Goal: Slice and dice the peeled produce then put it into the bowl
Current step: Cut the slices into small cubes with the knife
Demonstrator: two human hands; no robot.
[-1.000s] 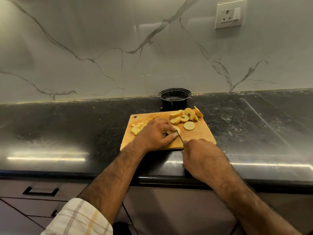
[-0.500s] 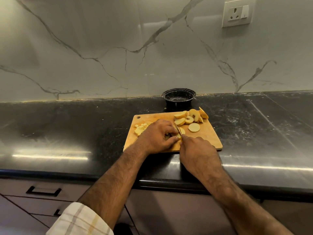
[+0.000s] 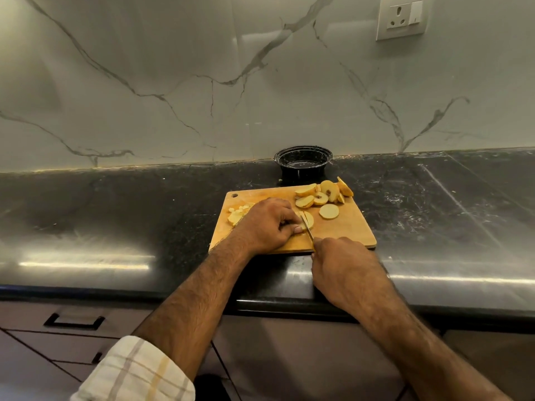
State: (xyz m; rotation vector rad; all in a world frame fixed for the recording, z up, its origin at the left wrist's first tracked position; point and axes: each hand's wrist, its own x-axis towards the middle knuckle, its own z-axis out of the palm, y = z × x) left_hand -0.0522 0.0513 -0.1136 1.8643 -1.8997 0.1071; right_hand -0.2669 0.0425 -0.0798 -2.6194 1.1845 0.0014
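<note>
I see a tan wooden cutting board (image 3: 344, 230) with a matt, lightly scored face on a glossy black stone countertop (image 3: 115, 215) that throws back streaks of light. At the countertop's back edge stands a shiny black plastic bowl (image 3: 303, 161). The pale grey-veined marble wall (image 3: 173, 82) looks smooth. My rolled checked sleeve (image 3: 136, 371) is soft woven cloth.

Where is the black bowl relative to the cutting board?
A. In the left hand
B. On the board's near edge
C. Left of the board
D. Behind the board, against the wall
D: the black bowl stands on the counter beyond the cutting board's far edge, by the wall.
</note>
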